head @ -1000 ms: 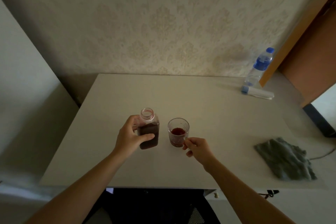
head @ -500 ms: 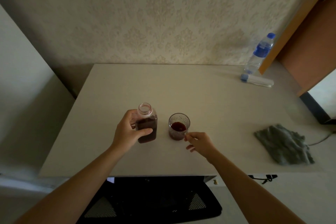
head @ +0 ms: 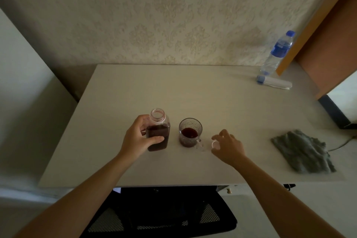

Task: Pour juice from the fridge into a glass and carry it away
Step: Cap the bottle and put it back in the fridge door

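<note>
A clear juice bottle [head: 158, 133] with dark red juice and no cap stands upright on the white table [head: 193, 92]. My left hand [head: 138, 139] is wrapped around its left side. Just right of it stands a ribbed glass mug [head: 190, 131], partly filled with dark red juice, its handle pointing right. My right hand [head: 229, 147] hovers low to the right of the mug, apart from the handle, with thumb and curled fingers around a small white cap [head: 215, 144].
A grey cloth [head: 303, 150] lies at the table's right. A blue-capped water bottle [head: 278, 52] and a white tube [head: 274, 83] are at the far right corner beside a wooden door. A black mesh chair [head: 160, 212] sits under the near edge.
My right hand has left the mug's handle and moved right, now closing on the white cap. The left hand still grips the bottle. The view has tilted slightly.
</note>
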